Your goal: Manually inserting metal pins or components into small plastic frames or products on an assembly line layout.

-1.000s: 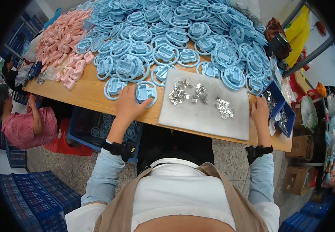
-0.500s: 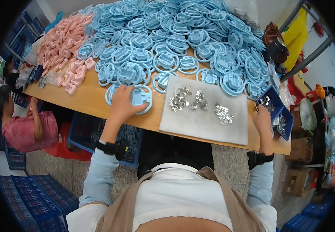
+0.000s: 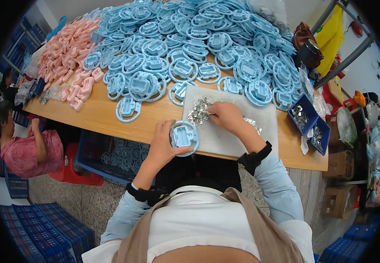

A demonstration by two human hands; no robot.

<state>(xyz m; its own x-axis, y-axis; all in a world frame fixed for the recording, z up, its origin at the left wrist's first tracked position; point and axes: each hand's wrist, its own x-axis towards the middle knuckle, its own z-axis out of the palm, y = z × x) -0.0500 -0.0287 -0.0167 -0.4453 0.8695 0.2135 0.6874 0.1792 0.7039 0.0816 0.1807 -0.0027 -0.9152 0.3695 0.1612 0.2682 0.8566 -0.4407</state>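
My left hand (image 3: 160,144) grips a light-blue round plastic part (image 3: 183,136) by its ring, just off the front edge of the table. The part has a raised rectangular housing in its middle, facing up. Over the pale grey mat (image 3: 234,147), my right hand (image 3: 226,115) is closed on tweezers (image 3: 209,112), of which only a thin metal end shows. Their tip is at a pile of small silver metal pieces (image 3: 197,115). Another pile of metal pieces (image 3: 253,124) lies partly behind my right hand.
A large heap of blue ring parts (image 3: 155,48) covers the back of the wooden table (image 3: 98,118), with pink plastic parts (image 3: 62,57) at its left. Two blue bins (image 3: 303,113) of metal pieces stand at right. A blue crate (image 3: 98,158) sits below; a person (image 3: 30,144) sits at left.
My left hand has lifted the blue ring part off the table and brought it right, toward me. My right hand has moved left from beside the blue bins to the metal pieces on the mat.
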